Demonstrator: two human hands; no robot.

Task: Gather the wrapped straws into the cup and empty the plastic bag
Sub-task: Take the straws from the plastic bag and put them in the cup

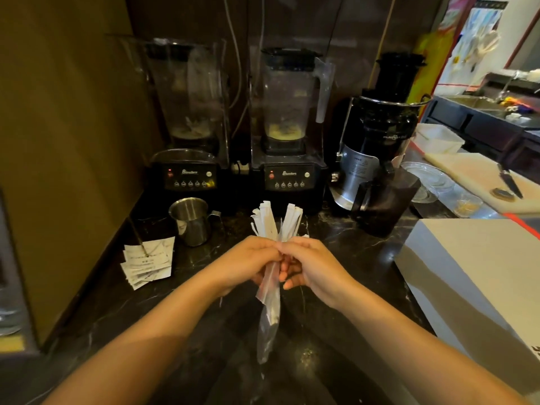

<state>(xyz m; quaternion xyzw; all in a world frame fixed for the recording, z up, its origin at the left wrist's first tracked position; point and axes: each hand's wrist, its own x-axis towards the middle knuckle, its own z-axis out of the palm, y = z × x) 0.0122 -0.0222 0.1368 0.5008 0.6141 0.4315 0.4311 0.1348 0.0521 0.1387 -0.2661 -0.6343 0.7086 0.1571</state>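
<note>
A bundle of white paper-wrapped straws (pixel 276 220) fans out above my two hands, which meet over the dark counter. My left hand (pixel 248 261) and my right hand (pixel 312 267) both grip the bundle where it enters a long clear plastic bag (pixel 268 317). The bag hangs down from my hands toward me. A steel cup with a handle (pixel 191 220) stands upright on the counter to the left, beyond my left hand, with nothing visible in it.
Two blenders (pixel 187 118) (pixel 289 112) and a black juicer (pixel 377 135) line the back. A stack of paper slips (pixel 149 261) on a spike lies left. A white box (pixel 473 282) fills the right; a knife (pixel 510 182) rests on a cutting board.
</note>
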